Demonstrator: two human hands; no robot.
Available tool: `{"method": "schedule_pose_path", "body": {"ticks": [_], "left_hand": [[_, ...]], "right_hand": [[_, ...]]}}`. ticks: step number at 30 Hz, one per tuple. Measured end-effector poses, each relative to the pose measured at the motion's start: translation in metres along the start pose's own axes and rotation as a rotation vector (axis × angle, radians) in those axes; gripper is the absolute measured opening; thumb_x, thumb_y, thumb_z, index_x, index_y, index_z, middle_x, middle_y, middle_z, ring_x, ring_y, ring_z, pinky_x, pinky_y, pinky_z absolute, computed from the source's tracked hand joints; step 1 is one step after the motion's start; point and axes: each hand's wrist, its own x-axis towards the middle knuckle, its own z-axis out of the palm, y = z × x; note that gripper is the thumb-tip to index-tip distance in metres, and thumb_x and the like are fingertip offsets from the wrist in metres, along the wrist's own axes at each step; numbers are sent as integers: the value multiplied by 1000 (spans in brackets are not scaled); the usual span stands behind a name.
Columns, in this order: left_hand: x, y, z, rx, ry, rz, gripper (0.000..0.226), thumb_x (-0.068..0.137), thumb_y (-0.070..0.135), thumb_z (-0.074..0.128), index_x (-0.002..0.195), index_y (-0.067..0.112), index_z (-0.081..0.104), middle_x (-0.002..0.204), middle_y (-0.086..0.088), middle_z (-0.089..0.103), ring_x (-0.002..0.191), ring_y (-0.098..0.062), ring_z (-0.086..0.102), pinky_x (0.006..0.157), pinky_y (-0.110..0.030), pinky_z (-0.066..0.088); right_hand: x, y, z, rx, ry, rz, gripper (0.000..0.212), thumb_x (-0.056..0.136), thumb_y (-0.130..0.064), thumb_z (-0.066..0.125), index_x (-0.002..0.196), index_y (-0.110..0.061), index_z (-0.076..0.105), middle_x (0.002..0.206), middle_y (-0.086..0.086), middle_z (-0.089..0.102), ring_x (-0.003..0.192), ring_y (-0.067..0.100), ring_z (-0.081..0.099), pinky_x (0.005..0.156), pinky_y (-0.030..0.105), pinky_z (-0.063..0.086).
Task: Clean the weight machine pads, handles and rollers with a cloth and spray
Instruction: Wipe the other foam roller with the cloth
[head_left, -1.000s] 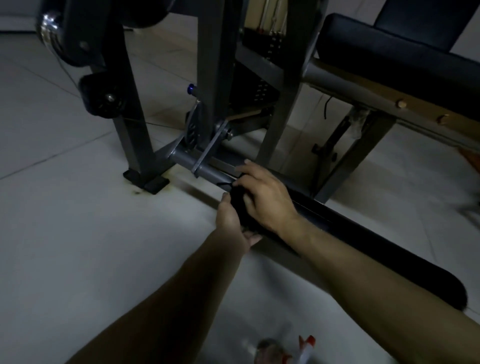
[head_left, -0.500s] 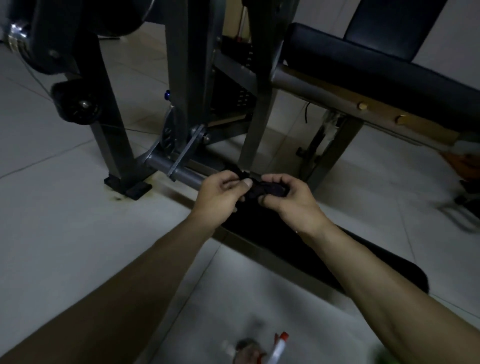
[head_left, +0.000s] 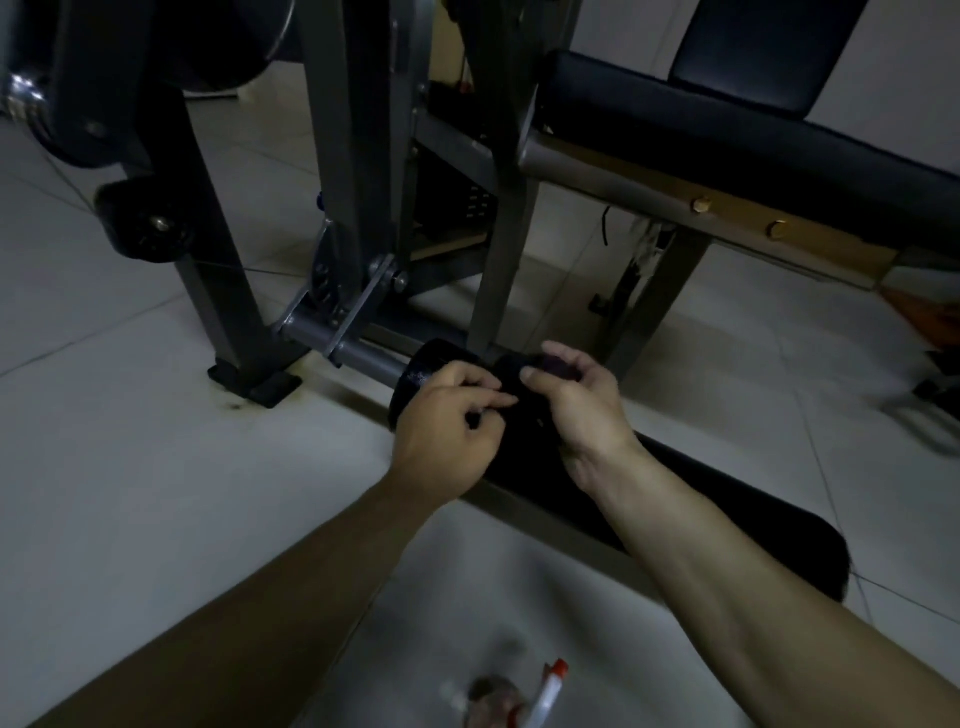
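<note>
Cloth (head_left: 517, 382) lifts off the roller (head_left: 727, 519)!
Left hand (head_left: 447, 415) and right hand (head_left: 576, 405) now pinch it between them, likely refolding before more wiping.

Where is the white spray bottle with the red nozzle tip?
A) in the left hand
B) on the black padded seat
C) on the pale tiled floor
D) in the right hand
C: the white spray bottle with the red nozzle tip lies on the pale tiled floor, while the left hand and right hand both grip a dark cloth on the long black foam roller.
</note>
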Motion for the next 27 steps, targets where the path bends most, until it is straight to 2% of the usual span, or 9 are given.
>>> {"method": "schedule_pose_path", "body": {"ticks": [3, 4, 6, 8, 10, 13, 17, 22, 27], "left_hand": [[-2, -19, -18, 89, 238, -261, 34, 87, 16, 61, 117, 24, 74, 123, 6, 59, 114, -18, 59, 97, -40, 53], [-2, -28, -22, 110, 289, -382, 38, 87, 17, 63, 124, 24, 69, 128, 2, 58, 118, -22, 58, 99, -43, 52], [4, -42, -26, 55, 318, -659, 53, 88, 21, 66, 140, 19, 57, 142, -4, 53, 127, -29, 54, 105, -46, 48], [9, -52, -24, -163, 308, -891, 62, 91, 27, 65, 149, 14, 47, 145, -10, 53, 129, -32, 54, 110, -48, 46], [13, -54, -19, -419, 300, -1061, 54, 94, 32, 63, 142, 11, 52, 136, -13, 61, 120, -33, 59, 108, -49, 48], [16, -50, -13, -775, 307, -1243, 46, 93, 44, 64, 126, 13, 61, 118, -14, 68, 100, -30, 65, 94, -45, 57], [13, -53, -2, -1112, 307, -1260, 42, 94, 44, 65, 128, 18, 60, 117, -17, 65, 110, -39, 65, 98, -54, 55], [8, -64, 2, -1203, 288, -1257, 51, 89, 53, 64, 130, 22, 61, 127, -16, 66, 116, -38, 63, 100, -57, 52], [0, -48, 27, -1094, 320, -1288, 90, 78, 74, 65, 147, 20, 46, 131, -14, 61, 119, -36, 59, 103, -57, 49]], "right_hand": [[8, 17, -10, -610, -100, -659, 57, 88, 0, 73, 140, -16, 55, 132, -2, 59, 120, 2, 58, 107, 21, 47], [13, 29, -18, -852, -211, -821, 62, 87, 0, 73, 144, -14, 53, 141, 1, 54, 128, 8, 53, 111, 26, 45], [19, 55, -32, -1225, -368, -955, 68, 87, -5, 71, 151, -12, 47, 157, 6, 43, 143, 22, 45, 117, 40, 41], [19, 70, -37, -1343, -299, -979, 64, 93, -18, 67, 153, -15, 45, 163, 10, 38, 151, 29, 35, 123, 49, 32], [18, 74, -34, -1338, -212, -958, 62, 97, -28, 64, 155, -18, 43, 163, 12, 38, 152, 29, 33, 125, 51, 27], [17, 81, -26, -1285, -202, -889, 74, 90, -9, 72, 157, -15, 40, 164, 12, 37, 152, 26, 34, 126, 45, 26], [22, 76, 11, -1237, -234, -904, 75, 83, 4, 69, 153, -11, 46, 161, 13, 40, 150, 25, 37, 127, 32, 17], [43, 58, 77, -1222, -366, -922, 55, 97, -7, 62, 149, -17, 52, 161, 8, 43, 145, 28, 44, 123, 35, 26], [23, 60, -9, -1301, -329, -1001, 45, 98, -11, 60, 143, -13, 58, 153, 9, 52, 139, 26, 53, 118, 43, 41]]}}
